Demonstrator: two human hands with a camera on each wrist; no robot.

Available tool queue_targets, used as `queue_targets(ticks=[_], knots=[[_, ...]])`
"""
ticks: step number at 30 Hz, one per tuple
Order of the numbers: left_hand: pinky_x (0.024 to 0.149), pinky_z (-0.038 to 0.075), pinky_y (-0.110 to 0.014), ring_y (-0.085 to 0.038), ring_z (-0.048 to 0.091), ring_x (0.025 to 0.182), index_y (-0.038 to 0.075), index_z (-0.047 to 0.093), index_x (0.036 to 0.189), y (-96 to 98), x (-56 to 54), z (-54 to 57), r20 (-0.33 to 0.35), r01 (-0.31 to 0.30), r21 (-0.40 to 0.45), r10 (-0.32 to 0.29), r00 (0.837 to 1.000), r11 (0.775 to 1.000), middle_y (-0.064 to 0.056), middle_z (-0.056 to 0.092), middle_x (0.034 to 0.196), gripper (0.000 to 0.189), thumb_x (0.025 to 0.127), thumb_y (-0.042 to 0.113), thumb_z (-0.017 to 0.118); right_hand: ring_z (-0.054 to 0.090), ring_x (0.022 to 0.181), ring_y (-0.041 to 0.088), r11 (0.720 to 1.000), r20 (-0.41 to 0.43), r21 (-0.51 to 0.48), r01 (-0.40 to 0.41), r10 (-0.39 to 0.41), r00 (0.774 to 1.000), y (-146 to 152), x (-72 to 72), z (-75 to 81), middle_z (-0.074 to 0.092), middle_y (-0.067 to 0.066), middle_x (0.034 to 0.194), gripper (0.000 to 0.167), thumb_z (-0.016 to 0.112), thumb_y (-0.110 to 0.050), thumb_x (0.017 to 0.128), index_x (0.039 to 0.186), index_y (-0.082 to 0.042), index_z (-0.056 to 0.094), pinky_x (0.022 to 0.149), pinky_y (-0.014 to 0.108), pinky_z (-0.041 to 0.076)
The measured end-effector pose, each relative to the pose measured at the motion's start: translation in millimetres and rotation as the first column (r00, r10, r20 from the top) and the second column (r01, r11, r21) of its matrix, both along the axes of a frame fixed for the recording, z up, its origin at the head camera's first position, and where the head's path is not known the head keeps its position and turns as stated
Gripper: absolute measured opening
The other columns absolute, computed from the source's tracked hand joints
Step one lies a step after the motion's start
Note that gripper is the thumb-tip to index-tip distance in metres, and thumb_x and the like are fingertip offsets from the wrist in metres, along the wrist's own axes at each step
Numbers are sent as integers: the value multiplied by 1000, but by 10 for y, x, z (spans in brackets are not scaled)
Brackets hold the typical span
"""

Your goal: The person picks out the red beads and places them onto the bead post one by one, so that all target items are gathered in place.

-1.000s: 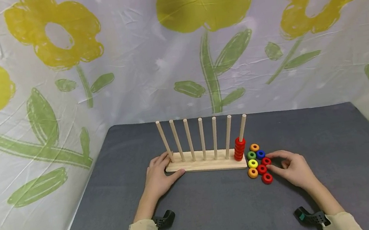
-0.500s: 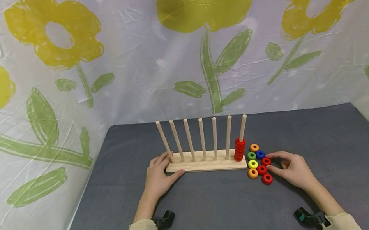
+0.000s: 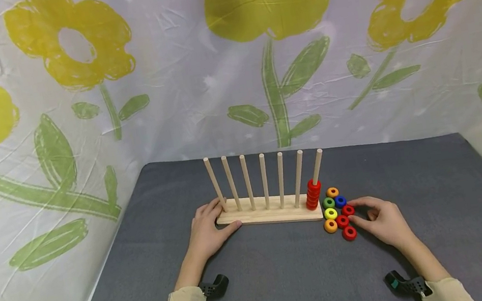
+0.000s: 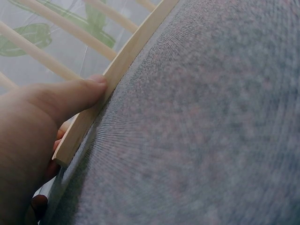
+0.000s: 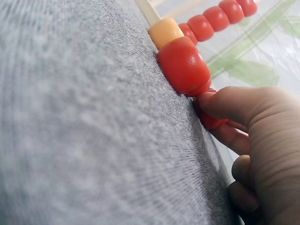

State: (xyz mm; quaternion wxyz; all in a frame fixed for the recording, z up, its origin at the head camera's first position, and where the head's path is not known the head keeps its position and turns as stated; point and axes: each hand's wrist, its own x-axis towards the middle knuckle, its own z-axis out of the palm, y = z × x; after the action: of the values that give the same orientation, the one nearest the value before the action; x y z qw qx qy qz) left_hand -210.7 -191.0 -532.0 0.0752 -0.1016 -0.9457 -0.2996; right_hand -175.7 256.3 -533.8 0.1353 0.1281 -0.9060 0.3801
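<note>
A wooden peg stand [image 3: 273, 216] carries a row of several upright pegs, and its rightmost peg bears a stack of red beads [image 3: 313, 196]. My left hand [image 3: 206, 231] grips the stand's left end; the left wrist view shows the thumb [image 4: 91, 89] on the front edge of the base and the other fingers behind it. To the right of the stand, my right hand [image 3: 385, 221] pinches a red bead [image 5: 213, 121] between thumb and forefinger at the edge of a loose group. Close beside it are two more red beads [image 5: 184, 65] and a blue bead [image 3: 340, 205].
Left of the held bead, along the stand's right end, lie a green bead [image 3: 326, 206], a yellow bead [image 3: 331, 218] and two orange beads [image 3: 331, 230]. A dark grey cloth [image 3: 286, 272] covers the table. Behind hangs a curtain [image 3: 183, 102] with painted flowers.
</note>
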Motion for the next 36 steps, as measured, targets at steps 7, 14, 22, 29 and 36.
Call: queue_targets(ticks=[7, 14, 22, 29, 36], knots=[[113, 33, -69, -44, 40, 148, 12, 57, 155, -1, 12, 31, 35, 0, 1, 0, 999, 1000, -14, 48, 163, 78, 91, 49, 82, 26, 48, 0, 1000, -28, 4, -8, 8, 1000, 5, 6, 9, 36, -11, 58, 31, 89, -5, 85, 114, -10, 80, 45, 25, 26], [113, 34, -70, -44, 40, 148, 11, 57, 155, -1, 0, 31, 23, 1, -1, -1, 1000, 1000, -15, 48, 163, 78, 91, 49, 83, 26, 48, 1, 1000, -32, 10, 2, -2, 999, -6, 3, 16, 37, -10, 60, 31, 89, -5, 85, 114, -10, 80, 46, 24, 27], [110, 36, -69, -45, 42, 146, 9, 59, 153, -5, 8, 14, 4, -1, -5, 1, 1000, 1000, -15, 50, 161, 76, 91, 46, 83, 25, 49, 0, 1000, -28, 5, 10, -10, 1000, -19, 21, 17, 37, -9, 62, 31, 89, -8, 86, 115, -12, 80, 46, 25, 26], [111, 35, -69, -44, 41, 147, 11, 59, 153, -13, 5, 21, 17, -2, -1, 2, 1000, 1000, -15, 49, 162, 75, 92, 47, 83, 25, 47, -1, 1000, -48, -14, 8, -8, 999, -31, 23, 29, 37, -9, 61, 31, 88, -8, 86, 116, -13, 80, 45, 25, 27], [112, 35, -69, -44, 41, 147, 10, 65, 147, -8, 5, 20, 21, 5, -7, -4, 1000, 1000, -14, 49, 162, 69, 92, 47, 83, 27, 46, -1, 1000, -105, 1, 9, -9, 994, -26, 32, 115, 40, -9, 63, 32, 89, -8, 85, 115, -14, 80, 42, 25, 28]])
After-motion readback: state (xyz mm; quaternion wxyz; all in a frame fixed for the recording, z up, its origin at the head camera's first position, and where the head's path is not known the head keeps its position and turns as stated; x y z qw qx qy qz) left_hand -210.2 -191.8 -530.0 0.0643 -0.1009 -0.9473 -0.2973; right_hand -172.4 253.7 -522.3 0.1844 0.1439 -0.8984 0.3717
